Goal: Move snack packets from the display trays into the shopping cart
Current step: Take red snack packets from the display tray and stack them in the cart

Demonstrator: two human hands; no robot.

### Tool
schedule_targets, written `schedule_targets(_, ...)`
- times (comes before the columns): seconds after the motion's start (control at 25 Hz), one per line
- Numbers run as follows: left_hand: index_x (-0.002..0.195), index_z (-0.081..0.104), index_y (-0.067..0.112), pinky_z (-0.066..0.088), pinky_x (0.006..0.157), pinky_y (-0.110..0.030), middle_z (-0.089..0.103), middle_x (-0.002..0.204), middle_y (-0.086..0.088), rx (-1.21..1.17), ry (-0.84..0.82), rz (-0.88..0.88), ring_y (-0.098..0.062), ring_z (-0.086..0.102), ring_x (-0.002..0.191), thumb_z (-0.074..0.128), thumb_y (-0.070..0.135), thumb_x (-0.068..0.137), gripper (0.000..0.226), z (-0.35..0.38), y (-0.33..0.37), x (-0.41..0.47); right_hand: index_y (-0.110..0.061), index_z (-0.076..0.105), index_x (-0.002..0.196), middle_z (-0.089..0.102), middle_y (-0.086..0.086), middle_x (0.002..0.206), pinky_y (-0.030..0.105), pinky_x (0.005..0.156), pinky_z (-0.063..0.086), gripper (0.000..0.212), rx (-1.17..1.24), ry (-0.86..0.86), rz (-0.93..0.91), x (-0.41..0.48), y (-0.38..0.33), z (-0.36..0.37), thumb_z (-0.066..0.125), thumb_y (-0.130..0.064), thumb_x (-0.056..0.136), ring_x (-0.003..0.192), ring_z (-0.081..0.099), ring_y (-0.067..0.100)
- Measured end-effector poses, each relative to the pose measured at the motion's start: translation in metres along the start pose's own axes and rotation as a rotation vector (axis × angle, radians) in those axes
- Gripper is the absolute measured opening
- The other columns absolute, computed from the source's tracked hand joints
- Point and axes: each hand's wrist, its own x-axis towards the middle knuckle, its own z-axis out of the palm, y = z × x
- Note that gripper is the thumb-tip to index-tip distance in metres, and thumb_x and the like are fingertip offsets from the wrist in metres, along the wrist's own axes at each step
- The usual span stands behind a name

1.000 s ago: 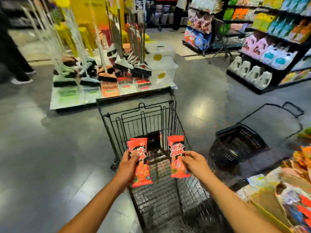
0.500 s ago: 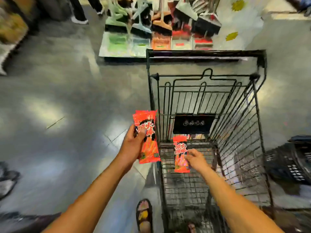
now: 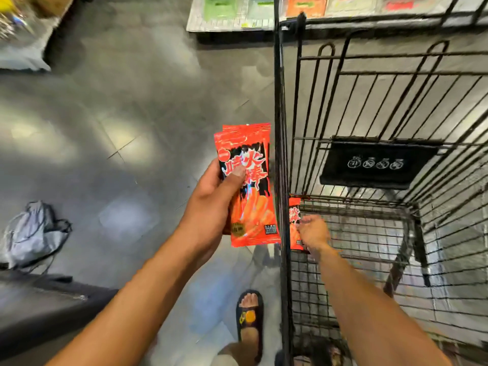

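Fingers of the left hand [image 3: 208, 204] are wrapped round the red snack packets [image 3: 256, 212], with the thumb [image 3: 236, 175] pressed across the printed front. At least two packets sit one behind the other, since a second top edge shows above the first. They are held upright, outside the shopping cart [image 3: 279, 107] and just beside its left corner post.

Inside the cart, the right hand [image 3: 314, 231] reaches down low over the wire floor. A single red packet [image 3: 294, 215] stands against the cart's left wall, touching or nearly touching that hand. The hand is blurred, so I cannot tell whether its fingers grip the packet or are spread apart.

A black plate [image 3: 377, 165] printed with four small round symbols hangs on the cart's far wire wall. A foot [image 3: 249, 320] in a dark sandal stands on the grey tiled floor [image 3: 132, 128] beside the cart. A crumpled grey bag [image 3: 34, 233] lies on the floor well to the left
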Motion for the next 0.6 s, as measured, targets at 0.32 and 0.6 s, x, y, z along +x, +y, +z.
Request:
schedule_targets(0.32,0.122,0.061,0.022,0.057,0.080,-0.032,0.075,0.104,0.004,-0.019,-0.063,0.035,-0.011,0.071,0.089,0.054,0.019,0.104,0.019,0.031,0.034,0.001,-0.020,0.070,0.106,0.070,0.002,0.097,0.035,0.068,0.050,0.019,0.356,-0.044,-0.292,-0.112,-0.123,-0.073,0.057,-0.032,0.100,0.074,0.061,0.014)
schedule_targets(0.6,0.121,0.065,0.025,0.055,0.080,-0.023,0.076,0.105,0.008,0.044,0.006,0.096,-0.003,0.071,0.094,0.060,0.031,0.103,0.020,0.082,0.065,-0.016,-0.019,0.059,0.116,0.073,-0.016,0.094,0.008,0.077,0.048,0.017,0.501,-0.368,-0.559,-0.277,-0.223,-0.138,0.045,-0.019,0.106,0.087,0.066,-0.010)
